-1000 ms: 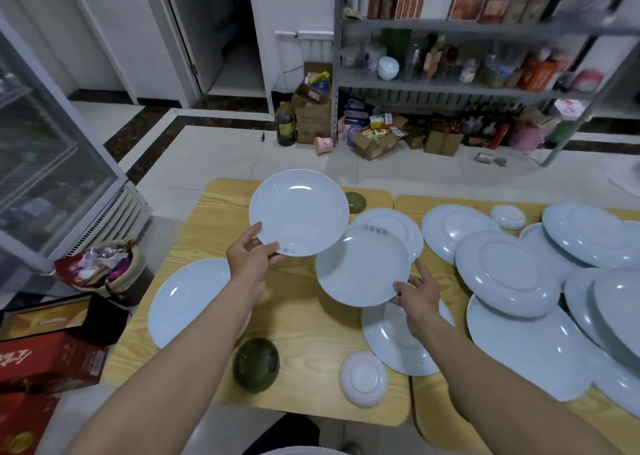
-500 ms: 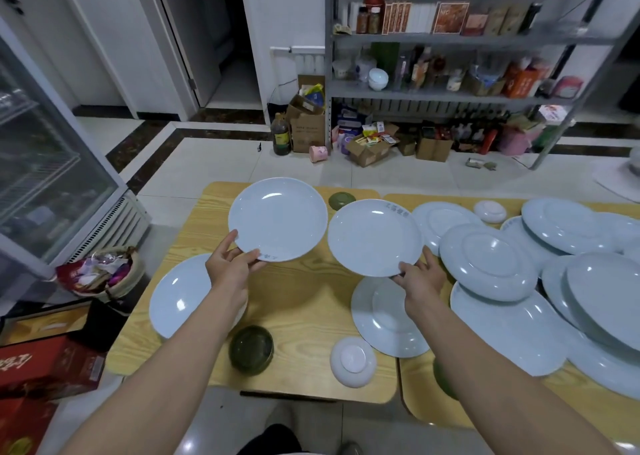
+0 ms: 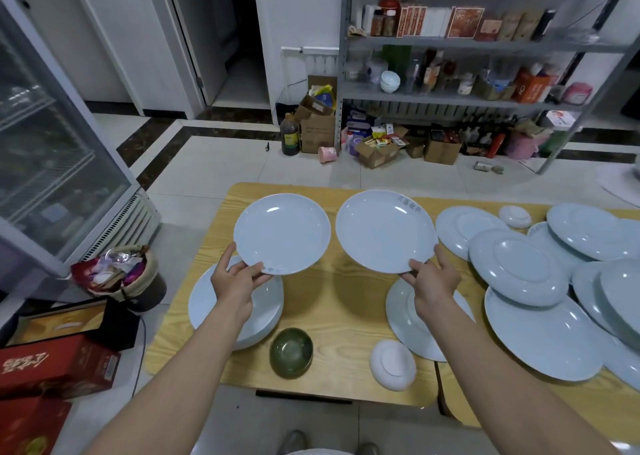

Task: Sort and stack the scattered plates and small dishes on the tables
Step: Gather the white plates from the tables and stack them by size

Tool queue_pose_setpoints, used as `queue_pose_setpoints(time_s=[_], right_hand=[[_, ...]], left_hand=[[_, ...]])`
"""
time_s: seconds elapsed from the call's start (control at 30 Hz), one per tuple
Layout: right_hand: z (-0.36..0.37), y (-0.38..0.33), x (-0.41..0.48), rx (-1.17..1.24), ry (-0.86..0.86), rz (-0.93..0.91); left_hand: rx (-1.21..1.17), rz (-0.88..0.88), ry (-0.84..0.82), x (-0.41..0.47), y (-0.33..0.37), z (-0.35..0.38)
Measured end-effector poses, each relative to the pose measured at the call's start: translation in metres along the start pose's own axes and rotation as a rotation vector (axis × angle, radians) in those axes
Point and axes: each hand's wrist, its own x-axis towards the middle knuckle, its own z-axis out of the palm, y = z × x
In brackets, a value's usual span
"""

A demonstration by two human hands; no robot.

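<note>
Plates (image 3: 282,233) in fingers (image 3: 225,259) — undersides hidden

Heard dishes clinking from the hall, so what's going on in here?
A person holds two pale plates above a wooden table: the left hand grips the left plate by its near rim, the right hand the right plate. A plate stack sits below the left hand, loose plates overlap on the right, and a green bowl sits near the front edge.

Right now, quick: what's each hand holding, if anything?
Left hand: pinches the near rim of the left pale blue plate, held up in the air.
Right hand: pinches the near rim of the right pale blue plate, also held up.
</note>
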Motion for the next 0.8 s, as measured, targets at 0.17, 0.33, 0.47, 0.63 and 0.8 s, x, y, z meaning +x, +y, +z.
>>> queue_pose_setpoints(time_s=[0.17, 0.33, 0.47, 0.63, 0.8], right_hand=[[0.019, 0.013, -0.008, -0.02, -0.028, 0.022], [0.031, 0.024, -0.013, -0.047, -0.054, 0.032], [0.039, 0.03, -0.014, -0.066, -0.067, 0.043], [0.05, 0.039, -0.017, -0.095, -0.092, 0.053], [0.058, 0.049, -0.021, -0.118, -0.138, 0.074]], left_hand=[[-0.006, -0.011, 0.015, 0.013, 0.002, -0.014], [0.011, -0.01, 0.03, 0.021, 0.001, -0.027], [0.019, 0.002, 0.042, 0.025, -0.001, -0.04], [0.021, -0.005, 0.067, 0.026, -0.003, -0.058], [0.009, -0.019, 0.098, 0.025, -0.007, -0.08]])
